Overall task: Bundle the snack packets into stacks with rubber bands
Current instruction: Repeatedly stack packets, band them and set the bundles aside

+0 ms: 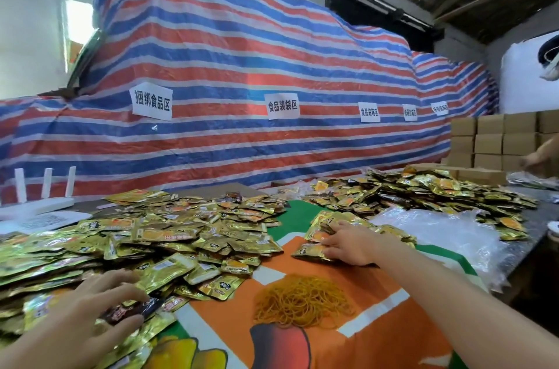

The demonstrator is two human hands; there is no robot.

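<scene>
Hands (99, 305) (351, 244) on snack packets (181, 235)

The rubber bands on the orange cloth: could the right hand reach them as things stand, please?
Probably yes. The rubber bands lie uncovered, a little nearer the person than the right hand, which rests on gold packets; only bare cloth lies between.
</scene>
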